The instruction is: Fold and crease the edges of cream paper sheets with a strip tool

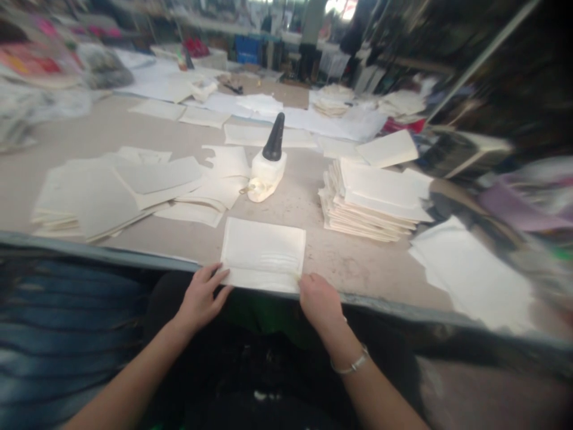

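A cream wallet-like panel (264, 242) with stitched-looking edges and several slot lines lies flat at the table's front edge. My left hand (203, 295) rests at its lower left corner, fingers spread, their tips on the material. At the lower right corner my right hand (320, 298) is closed. A small pale tip shows by its fingers; what it belongs to is hidden. Beyond the panel stands a cream glue bottle (268, 173) with a tall black cone-shaped top (274, 137).
Loose cream pieces (98, 191) lie spread to the left. A thick stack of cream panels (371, 200) stands to the right, with more pale sheets (474, 272) near the right front edge. White sheets (349, 122) and a blue crate (248, 49) are farther back.
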Tool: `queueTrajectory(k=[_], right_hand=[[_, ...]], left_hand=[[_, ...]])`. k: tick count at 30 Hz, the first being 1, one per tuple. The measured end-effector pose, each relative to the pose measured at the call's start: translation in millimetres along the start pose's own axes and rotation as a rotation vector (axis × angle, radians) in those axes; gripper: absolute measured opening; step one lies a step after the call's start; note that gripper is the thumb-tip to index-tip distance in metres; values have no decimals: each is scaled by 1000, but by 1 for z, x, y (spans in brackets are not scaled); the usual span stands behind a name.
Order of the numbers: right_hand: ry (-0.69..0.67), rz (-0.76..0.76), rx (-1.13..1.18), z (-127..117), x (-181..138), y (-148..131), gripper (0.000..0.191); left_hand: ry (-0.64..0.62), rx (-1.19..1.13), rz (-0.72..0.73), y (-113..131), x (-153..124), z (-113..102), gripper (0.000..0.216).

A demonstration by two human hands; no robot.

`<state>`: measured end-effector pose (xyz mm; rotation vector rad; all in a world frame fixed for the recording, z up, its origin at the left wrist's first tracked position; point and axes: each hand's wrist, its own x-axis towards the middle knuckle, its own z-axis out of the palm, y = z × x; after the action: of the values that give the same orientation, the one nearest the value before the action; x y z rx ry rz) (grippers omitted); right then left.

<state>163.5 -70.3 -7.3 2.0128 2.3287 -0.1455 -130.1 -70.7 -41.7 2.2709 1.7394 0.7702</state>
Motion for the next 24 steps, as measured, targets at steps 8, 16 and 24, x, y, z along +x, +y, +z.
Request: queueTrajectory(k=[8, 16, 24], right_hand=[[124, 16, 229, -2, 15, 6, 26], [241, 251, 69, 12, 28, 85, 47], [240, -452, 270, 35, 5, -67, 73]], left_hand=[[22, -126, -236, -1, 10, -2, 40], [11, -303, -421, -3, 3, 4, 46], [91, -635, -849, 12, 9, 0, 54]])
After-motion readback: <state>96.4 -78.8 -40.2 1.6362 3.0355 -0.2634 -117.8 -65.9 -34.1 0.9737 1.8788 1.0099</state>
